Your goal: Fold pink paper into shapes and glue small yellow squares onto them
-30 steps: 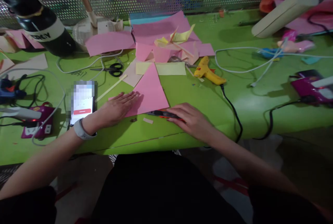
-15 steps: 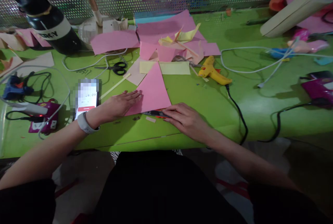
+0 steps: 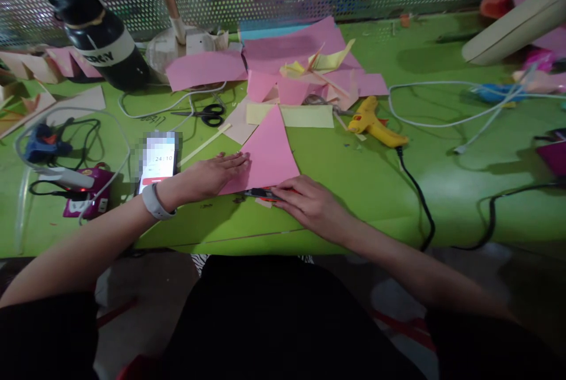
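A pink triangular sheet of paper lies on the green table, its tip pointing away from me. My left hand rests flat on the sheet's left side, fingers stretched out. At the sheet's near edge, my right hand holds a dark and orange cutter, which points left. The cutter's blade is too small to make out. A small pale paper scrap lies just below the cutter. Beyond the triangle's tip is a pale yellow strip.
Black scissors and a lit phone lie to the left. A yellow glue gun with a black cord is on the right. Pink sheets, a dark bottle and a fan base stand or lie behind.
The whole view has shifted, so the table things appear farther right. My right hand and the cutter have slid slightly left along the sheet's near edge. My left hand stays on the paper.
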{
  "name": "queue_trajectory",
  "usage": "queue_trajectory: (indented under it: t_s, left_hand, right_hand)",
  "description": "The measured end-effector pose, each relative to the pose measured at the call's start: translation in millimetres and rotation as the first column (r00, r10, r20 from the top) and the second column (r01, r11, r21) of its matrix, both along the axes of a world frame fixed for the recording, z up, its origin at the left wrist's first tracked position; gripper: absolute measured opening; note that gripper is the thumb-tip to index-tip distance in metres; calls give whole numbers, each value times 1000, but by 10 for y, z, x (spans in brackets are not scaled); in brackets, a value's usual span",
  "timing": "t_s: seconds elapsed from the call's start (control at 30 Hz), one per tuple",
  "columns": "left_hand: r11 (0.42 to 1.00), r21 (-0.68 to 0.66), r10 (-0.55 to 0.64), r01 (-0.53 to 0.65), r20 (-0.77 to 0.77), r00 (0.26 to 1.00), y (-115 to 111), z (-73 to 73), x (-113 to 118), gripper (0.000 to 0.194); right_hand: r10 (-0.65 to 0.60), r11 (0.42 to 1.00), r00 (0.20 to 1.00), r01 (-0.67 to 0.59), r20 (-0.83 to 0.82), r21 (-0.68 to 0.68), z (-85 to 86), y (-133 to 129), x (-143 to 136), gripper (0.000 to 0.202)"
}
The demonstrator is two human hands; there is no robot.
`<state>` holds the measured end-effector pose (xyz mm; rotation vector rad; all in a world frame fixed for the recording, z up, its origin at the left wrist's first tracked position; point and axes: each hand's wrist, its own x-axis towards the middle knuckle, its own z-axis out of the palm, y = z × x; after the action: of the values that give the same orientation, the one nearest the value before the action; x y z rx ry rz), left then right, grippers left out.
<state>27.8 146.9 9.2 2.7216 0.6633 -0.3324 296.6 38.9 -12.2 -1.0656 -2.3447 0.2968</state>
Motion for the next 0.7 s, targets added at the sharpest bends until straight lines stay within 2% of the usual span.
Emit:
queue_trajectory:
  t_s: [0.23,0.37,0.57,0.7]
  left_hand:
    - [1000,-7,3,-3,7,1000,-11,5,6,61]
    - [1000,-16,7,-7,-15,1000,-27,49,30,61]
    - [1000,-19,7,-6,19,1000,-16,9,21,62]
    - [1000,-14,9,-9,2,1000,-21,22,31,60]
  right_hand:
    - [28,998,1000,-27,8,-48,24,-13,-16,23]
    - [28,1000,999,-27,28,-15,39,13,-117,22]
    - [43,998,999,-43,7,-49,44,2,-156,23]
    - [33,999,999,-33,22,-9,26,1,-168,23]
